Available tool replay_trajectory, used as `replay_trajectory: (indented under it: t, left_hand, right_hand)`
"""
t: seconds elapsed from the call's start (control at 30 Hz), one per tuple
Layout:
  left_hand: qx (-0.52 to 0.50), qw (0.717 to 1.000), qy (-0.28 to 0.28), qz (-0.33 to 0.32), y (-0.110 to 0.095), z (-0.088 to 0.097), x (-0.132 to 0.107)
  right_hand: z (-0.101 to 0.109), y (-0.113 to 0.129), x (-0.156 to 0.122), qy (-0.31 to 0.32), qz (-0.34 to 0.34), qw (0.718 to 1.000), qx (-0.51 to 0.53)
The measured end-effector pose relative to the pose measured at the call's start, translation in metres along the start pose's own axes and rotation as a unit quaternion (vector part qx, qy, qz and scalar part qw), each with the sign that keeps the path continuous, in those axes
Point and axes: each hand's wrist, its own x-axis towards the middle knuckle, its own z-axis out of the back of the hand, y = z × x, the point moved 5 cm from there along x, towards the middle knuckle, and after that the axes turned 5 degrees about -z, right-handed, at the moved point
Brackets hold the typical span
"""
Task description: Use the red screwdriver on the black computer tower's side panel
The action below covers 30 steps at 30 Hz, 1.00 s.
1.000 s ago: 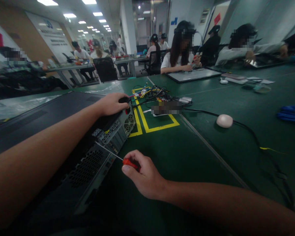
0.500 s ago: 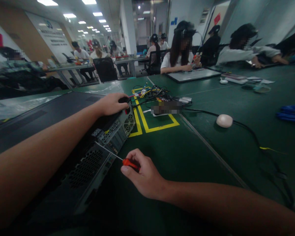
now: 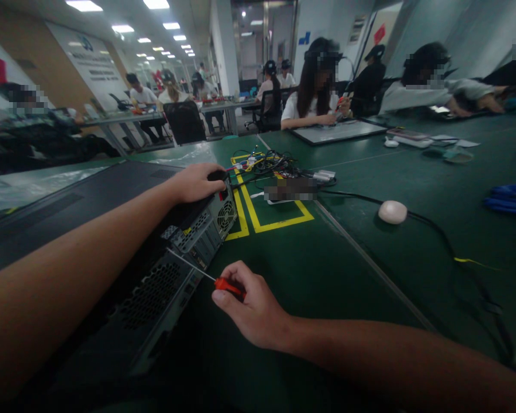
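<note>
A black desktop computer case [image 3: 112,229] lies on its side on the green table [image 3: 327,269], its rear panel with fan grille and ports facing right. My left hand [image 3: 196,182] is curled over the case's top rear corner. My right hand [image 3: 249,307] is closed round a screwdriver [image 3: 206,276] with a red handle. Its thin metal shaft slants up and left, and the tip meets the rear panel near its upper edge.
A tangle of cables [image 3: 269,163] and a power strip lie inside a yellow-taped rectangle [image 3: 279,221]. A white mouse [image 3: 392,211] with a black cord sits to the right. Blue fabric [image 3: 511,198] lies at the far right. Other people work at tables behind.
</note>
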Motion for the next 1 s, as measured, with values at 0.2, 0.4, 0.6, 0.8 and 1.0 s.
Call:
replay_trajectory:
  t: [0.2, 0.4, 0.6, 0.8, 1.0]
  left_hand:
    - [-0.003, 1.000, 0.005, 0.000, -0.0002, 0.0004, -0.0002]
    - [-0.003, 1.000, 0.001, 0.005, 0.0015, 0.0006, -0.0005]
    - [0.002, 1.000, 0.001, 0.004, 0.0031, 0.0006, -0.0002]
    - [0.001, 1.000, -0.001, -0.004, 0.0056, -0.0002, 0.0010]
    - [-0.002, 1.000, 0.005, -0.003, 0.0005, 0.0006, -0.0010]
  right_hand:
    - [0.0001, -0.0014, -0.0003, -0.003, 0.007, 1.000, 0.004]
    - [0.0006, -0.0003, -0.0012, 0.001, 0.005, 1.000, 0.005]
    - [-0.0010, -0.0058, -0.0029, 0.006, 0.000, 1.000, -0.003]
    - [0.0003, -0.0001, -0.0022, -0.003, 0.014, 1.000, -0.022]
    - [-0.0001, 0.0014, -0.0012, 0.002, 0.003, 1.000, 0.003]
